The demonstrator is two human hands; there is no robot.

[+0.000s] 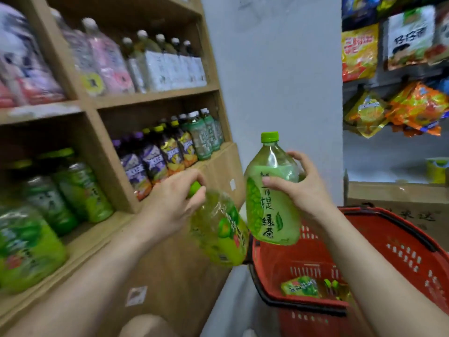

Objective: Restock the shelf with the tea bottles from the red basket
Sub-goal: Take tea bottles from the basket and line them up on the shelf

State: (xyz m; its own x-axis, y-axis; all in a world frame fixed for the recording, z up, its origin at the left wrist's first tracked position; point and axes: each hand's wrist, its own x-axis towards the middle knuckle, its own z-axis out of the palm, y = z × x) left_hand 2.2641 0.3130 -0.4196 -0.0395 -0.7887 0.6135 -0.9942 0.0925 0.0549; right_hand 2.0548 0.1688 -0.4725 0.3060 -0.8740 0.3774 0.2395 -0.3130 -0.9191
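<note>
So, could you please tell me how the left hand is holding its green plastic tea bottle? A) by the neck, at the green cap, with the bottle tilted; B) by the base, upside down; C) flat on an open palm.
A: the left hand grips the green plastic tea bottle around its neck at the green cap, and the body slants down to the right.

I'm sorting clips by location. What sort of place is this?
Most likely a small grocery shop: wooden shelves hold rows of bottled drinks, snack packets fill a rack on the right, and a red basket stands by.
</note>
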